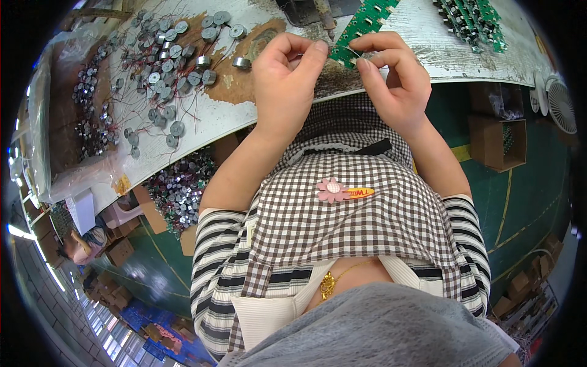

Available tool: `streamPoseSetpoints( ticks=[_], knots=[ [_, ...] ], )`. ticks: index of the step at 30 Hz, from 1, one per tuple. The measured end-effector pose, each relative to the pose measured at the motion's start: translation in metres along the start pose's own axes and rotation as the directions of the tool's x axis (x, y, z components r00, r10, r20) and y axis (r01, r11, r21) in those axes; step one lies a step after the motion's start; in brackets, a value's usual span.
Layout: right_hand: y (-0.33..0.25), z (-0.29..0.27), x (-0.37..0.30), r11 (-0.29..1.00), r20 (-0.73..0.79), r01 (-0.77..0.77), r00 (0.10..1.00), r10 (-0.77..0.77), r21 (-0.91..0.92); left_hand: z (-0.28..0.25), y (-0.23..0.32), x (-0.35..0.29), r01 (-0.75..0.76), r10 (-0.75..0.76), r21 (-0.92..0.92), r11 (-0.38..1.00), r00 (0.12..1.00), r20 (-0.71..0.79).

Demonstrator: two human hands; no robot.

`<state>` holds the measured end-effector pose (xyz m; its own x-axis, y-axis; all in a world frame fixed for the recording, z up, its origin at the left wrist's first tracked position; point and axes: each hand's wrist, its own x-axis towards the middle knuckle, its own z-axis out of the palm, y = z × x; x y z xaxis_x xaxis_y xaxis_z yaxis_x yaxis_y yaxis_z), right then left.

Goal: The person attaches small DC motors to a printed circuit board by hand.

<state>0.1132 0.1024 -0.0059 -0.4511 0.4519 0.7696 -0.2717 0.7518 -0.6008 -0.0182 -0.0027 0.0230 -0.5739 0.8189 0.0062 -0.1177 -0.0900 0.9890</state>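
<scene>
My left hand is raised over the table's front edge, thumb and forefinger pinched together. Whatever sits in that pinch is too small to make out. Facing it, my right hand has its thumb and fingers closed around a thin pale strand, perhaps a wire, beside a green circuit board strip. The board slants away from me and carries small white parts. Left of my hands lie many small round silver motors with thin red leads; one single motor rests closest to my left hand.
A worn metal fixture stands behind my hands. More populated green boards are stacked at the far right. A plastic-lined box of motors sits at the left, and another pile of motors is below the table edge. Cardboard boxes stand right.
</scene>
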Motion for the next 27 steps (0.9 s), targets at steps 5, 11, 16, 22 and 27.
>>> streamPoseSetpoints(
  ticks=[5, 11, 16, 22, 27],
  knots=[
    [-0.008, 0.002, 0.008, 0.999, 0.038, -0.035, 0.999, 0.034, 0.02, 0.002, 0.001, 0.006, -0.038, 0.039, 0.046, 0.998, 0.999, -0.03],
    [-0.001, 0.001, 0.001, 1.0, 0.051, -0.01, 0.999, 0.011, -0.012, 0.001, 0.004, 0.004, -0.056, 0.058, 0.079, 0.995, 0.998, -0.02],
    [-0.001, 0.003, -0.002, 1.0, -0.001, -0.006, 1.0, 0.006, -0.026, 0.0, 0.002, 0.003, -0.089, 0.093, 0.138, 0.986, 0.995, -0.023],
    [-0.007, 0.002, -0.005, 0.997, -0.035, -0.075, 0.996, 0.076, 0.019, -0.007, -0.009, 0.002, -0.162, 0.159, 0.212, 0.964, 0.987, 0.031],
    [-0.009, -0.002, -0.006, 0.85, -0.046, -0.325, 0.925, 0.376, 0.416, -0.016, 0.004, 0.002, -0.2, 0.151, 0.254, 0.946, 0.968, 0.201]
  ],
)
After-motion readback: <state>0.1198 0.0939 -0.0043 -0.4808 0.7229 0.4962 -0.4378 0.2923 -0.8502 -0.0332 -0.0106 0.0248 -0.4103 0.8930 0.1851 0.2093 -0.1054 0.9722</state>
